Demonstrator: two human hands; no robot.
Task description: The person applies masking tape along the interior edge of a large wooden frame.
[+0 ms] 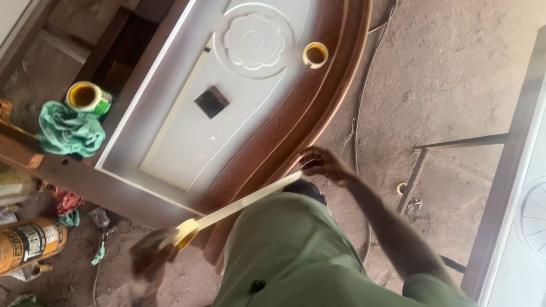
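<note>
My left hand [149,257], blurred, holds a roll of pale masking tape [183,233] at the lower left. A long strip of tape [244,200] runs from the roll up to my right hand [323,163]. That hand pinches the strip's end against the curved brown edge [296,113] of a door lying flat. The door's inner panel [187,136] is white, with a carved flower [253,38] and a dark square patch [211,102]. My green-clad body [284,256] fills the bottom centre.
A second tape roll [315,54] lies on the door near the flower. A green-labelled tape roll [89,97] and a green cloth [70,132] sit at the left, an orange can [29,243] lower left. The floor is dirt; a white panel [523,216] stands at the right.
</note>
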